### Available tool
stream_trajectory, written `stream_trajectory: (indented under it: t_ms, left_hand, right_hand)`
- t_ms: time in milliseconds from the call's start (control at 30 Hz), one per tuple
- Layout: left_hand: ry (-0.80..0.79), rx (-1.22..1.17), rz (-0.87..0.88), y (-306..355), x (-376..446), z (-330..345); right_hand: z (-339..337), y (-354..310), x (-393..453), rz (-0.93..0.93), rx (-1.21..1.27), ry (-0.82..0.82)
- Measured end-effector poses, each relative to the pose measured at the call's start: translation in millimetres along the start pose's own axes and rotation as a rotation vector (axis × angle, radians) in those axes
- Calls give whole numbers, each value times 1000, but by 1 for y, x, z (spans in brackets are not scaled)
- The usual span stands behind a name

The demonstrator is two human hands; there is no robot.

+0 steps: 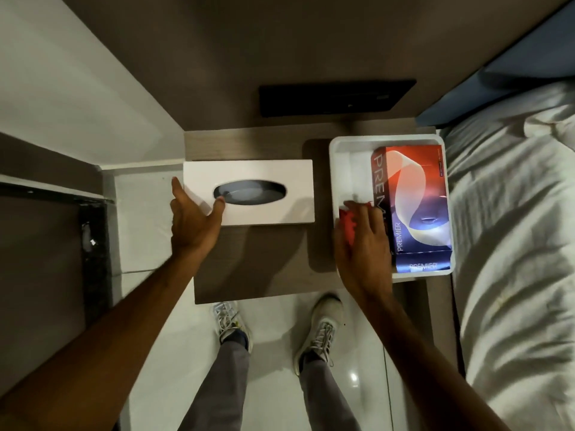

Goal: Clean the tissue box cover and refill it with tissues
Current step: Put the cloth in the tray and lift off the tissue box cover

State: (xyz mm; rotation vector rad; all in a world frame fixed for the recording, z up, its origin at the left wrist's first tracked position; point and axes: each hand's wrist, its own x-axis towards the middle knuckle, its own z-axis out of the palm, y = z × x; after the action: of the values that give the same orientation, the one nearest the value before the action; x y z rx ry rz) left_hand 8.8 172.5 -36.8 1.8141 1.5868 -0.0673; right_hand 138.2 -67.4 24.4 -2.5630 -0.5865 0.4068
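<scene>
A white tissue box cover (264, 172) with a dark oval slot lies on the brown bedside table (249, 269). My left hand (193, 219) rests on the cover's near left corner, fingers spread, thumb at the edge of the slot. To the right stands a white tray (339, 163) holding a red and blue PREMIER tissue box (417, 200). My right hand (362, 241) reaches into the tray's near left part and closes on a red cloth (346, 220), mostly hidden under the fingers.
A black panel (336, 96) is set in the wall behind the table. A bed with white sheets (513, 244) borders the tray on the right. White floor (146, 219) and a dark stone strip (93, 244) lie to the left. My shoes (230, 321) stand below the table's front edge.
</scene>
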Motion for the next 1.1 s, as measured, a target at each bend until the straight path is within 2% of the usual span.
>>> stream_trajectory:
  t_ms: [100,200,300,367,667,1100]
  left_hand:
    - [0,6,-76,9,7,2]
    - [17,27,-151,16,14,3]
    - [23,62,-228,22,25,1]
    - [17,108,-226,22,29,1]
    - [18,67,-243,8,22,-6]
    - [-51,38,-195,23,21,-18]
  right_hand:
    - [19,-35,27,43,89,-106]
    - [44,-57,47,273,151,-221]
    - [66,-68,54,466,207,-208]
    - [78,-74,57,517,172,-174]
    - [84,-71,70,489,166,-63]
    - [80,-69,83,596,142,-139]
